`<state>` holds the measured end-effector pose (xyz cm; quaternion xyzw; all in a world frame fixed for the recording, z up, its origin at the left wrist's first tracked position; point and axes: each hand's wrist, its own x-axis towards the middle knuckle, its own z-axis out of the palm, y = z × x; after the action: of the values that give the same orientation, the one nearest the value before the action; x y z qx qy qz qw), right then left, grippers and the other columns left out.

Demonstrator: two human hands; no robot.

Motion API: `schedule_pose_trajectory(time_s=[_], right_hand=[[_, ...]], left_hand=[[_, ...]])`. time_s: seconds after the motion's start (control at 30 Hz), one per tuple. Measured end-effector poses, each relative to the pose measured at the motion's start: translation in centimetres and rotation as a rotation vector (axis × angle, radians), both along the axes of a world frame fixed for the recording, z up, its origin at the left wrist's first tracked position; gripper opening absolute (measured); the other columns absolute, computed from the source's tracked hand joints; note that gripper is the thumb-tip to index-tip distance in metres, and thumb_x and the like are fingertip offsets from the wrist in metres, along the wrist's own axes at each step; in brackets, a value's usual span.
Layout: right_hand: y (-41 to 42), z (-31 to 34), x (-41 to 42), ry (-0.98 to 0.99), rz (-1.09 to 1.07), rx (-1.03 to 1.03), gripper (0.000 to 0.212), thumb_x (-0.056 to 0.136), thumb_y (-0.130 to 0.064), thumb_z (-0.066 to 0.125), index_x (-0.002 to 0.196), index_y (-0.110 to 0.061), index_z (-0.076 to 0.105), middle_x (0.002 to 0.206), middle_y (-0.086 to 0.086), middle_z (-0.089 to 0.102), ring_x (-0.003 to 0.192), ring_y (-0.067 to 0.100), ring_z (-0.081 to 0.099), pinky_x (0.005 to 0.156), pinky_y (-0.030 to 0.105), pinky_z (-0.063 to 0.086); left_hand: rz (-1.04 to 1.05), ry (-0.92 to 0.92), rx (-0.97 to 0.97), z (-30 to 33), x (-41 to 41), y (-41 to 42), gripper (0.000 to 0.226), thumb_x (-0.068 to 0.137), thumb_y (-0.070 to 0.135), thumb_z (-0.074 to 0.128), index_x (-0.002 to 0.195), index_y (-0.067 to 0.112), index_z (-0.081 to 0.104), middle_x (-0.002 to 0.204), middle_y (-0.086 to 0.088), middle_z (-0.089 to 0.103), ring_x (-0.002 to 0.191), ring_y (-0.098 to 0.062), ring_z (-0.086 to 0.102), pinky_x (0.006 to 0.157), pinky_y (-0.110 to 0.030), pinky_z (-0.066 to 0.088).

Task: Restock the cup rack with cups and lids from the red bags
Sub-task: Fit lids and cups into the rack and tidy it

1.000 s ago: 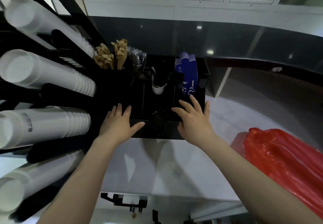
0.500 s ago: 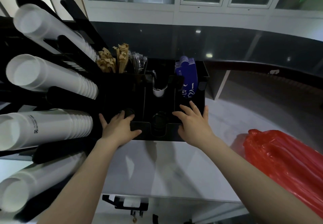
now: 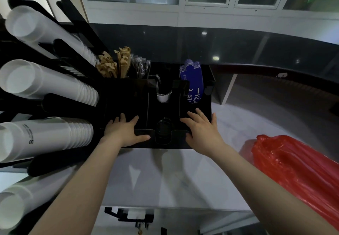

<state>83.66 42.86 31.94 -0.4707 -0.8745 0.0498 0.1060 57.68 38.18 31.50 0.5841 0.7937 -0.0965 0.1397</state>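
Nearest you, the pale tabletop runs under both forearms, and off to your right the red bag slumps on it, well apart from either hand, so the fresh stock is within reach but not yet touched; what is inside it you cannot tell from here. Now your hands: the left hand lies flat on the front lip of the black organiser, fingers spread and relaxed, thumb stretched along the edge, gripping nothing. The right hand mirrors it on the other side, fingers straight and fanned into the right bay, also holding nothing. Set either side of the middle notch like that, they look placed to steady or square the tray, my guess, before anything goes in. Between them sits a dark lid stack low in the centre channel, with a small white cup further back in the same channel. Beyond your right fingers stand blue sleeves, upright in the right bay. At the back, brown packets and wrapped straws stand on end for easy picking. To your left the cup rack holds long white cup stacks lying on their sides, mouths toward you, so that cups pull out from the front.
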Motion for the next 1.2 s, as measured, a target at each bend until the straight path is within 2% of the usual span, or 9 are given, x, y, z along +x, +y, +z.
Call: schedule_pose_trajectory(time_s=[0.27, 0.43, 0.53, 0.63, 0.77, 0.9, 1.03, 1.2], right_hand=[[0.1, 0.7, -0.6, -0.011, 0.015, 0.007, 0.055, 0.089, -0.020, 0.052, 0.142, -0.029, 0.040, 0.155, 0.000, 0.027, 0.148, 0.023, 0.003, 0.112, 0.061, -0.006], [0.1, 0.7, -0.7, -0.010, 0.025, 0.032, 0.055, 0.088, -0.020, 0.053, 0.141, -0.028, 0.041, 0.154, 0.001, 0.029, 0.147, 0.023, 0.006, 0.112, 0.062, -0.002], [0.1, 0.6, -0.8, -0.015, 0.028, 0.019, 0.055, 0.088, -0.020, 0.052, 0.142, -0.028, 0.041, 0.154, 0.000, 0.029, 0.147, 0.022, 0.006, 0.112, 0.061, -0.002], [0.1, 0.5, -1.0, -0.003, 0.038, -0.010, 0.055, 0.088, -0.019, 0.050, 0.142, -0.028, 0.040, 0.155, 0.000, 0.028, 0.148, 0.022, 0.004, 0.112, 0.061, -0.003], [-0.1, 0.4, -1.1, -0.002, 0.060, -0.039, 0.057, 0.088, -0.020, 0.050, 0.144, -0.028, 0.038, 0.155, -0.002, 0.028, 0.147, 0.020, 0.005, 0.113, 0.059, -0.002], [-0.9, -0.2, -0.3, 0.008, 0.093, -0.053, 0.057, 0.090, -0.023, 0.051, 0.145, -0.028, 0.036, 0.155, -0.004, 0.029, 0.147, 0.018, 0.007, 0.115, 0.055, 0.000], [-1.8, -0.3, 2.0, 0.103, 0.057, -0.037, 0.056, 0.088, -0.020, 0.056, 0.142, -0.025, 0.041, 0.151, -0.003, 0.037, 0.146, 0.018, 0.017, 0.117, 0.049, 0.010], [-3.7, -0.3, 7.2, 0.300, -0.126, 0.015, 0.049, 0.085, -0.012, 0.065, 0.133, -0.016, 0.054, 0.139, 0.004, 0.052, 0.137, 0.027, 0.037, 0.114, 0.040, 0.027]], left_hand=[[0.022, 0.035, -0.043, 0.2, 0.4, 0.3, 0.103, 0.073, 0.075, 0.055, 0.151, 0.036, 0.000, 0.159, -0.016, 0.003, 0.145, -0.035, 0.011, 0.112, -0.050, 0.018], [-0.029, 0.058, 0.176, -0.7, 0.6, -1.2, 0.093, 0.081, 0.065, 0.054, 0.151, 0.033, 0.001, 0.160, -0.013, 0.002, 0.147, -0.028, 0.004, 0.116, -0.051, 0.001], [-0.048, 0.020, 0.238, -0.5, 1.6, -2.2, 0.085, 0.086, 0.059, 0.051, 0.151, 0.031, 0.004, 0.160, -0.009, 0.002, 0.147, -0.026, 0.002, 0.115, -0.054, 0.000], [-0.114, 0.021, 0.345, -0.2, 3.8, -3.0, 0.085, 0.087, 0.057, 0.050, 0.152, 0.024, 0.007, 0.160, -0.009, 0.005, 0.147, -0.025, 0.004, 0.116, -0.050, 0.003], [-0.222, -0.003, 0.503, -0.4, 7.6, -3.5, 0.088, 0.089, 0.052, 0.050, 0.152, 0.021, -0.003, 0.160, -0.007, -0.002, 0.147, -0.022, 0.001, 0.117, -0.044, 0.002], [-0.311, -0.020, 0.518, -1.1, 10.4, -3.4, 0.083, 0.091, 0.047, 0.048, 0.151, 0.024, -0.005, 0.160, -0.006, -0.004, 0.147, -0.023, -0.003, 0.117, -0.044, 0.000], [-0.367, -0.088, 0.560, -1.5, 12.2, -3.2, 0.077, 0.092, 0.041, 0.046, 0.152, 0.026, 0.000, 0.161, -0.004, 0.001, 0.147, -0.021, -0.001, 0.117, -0.044, -0.001], [-0.435, -0.182, 0.590, -1.7, 14.5, -2.3, 0.072, 0.093, 0.038, 0.045, 0.152, 0.029, 0.004, 0.161, -0.001, 0.006, 0.147, -0.018, 0.000, 0.117, -0.040, 0.000]])
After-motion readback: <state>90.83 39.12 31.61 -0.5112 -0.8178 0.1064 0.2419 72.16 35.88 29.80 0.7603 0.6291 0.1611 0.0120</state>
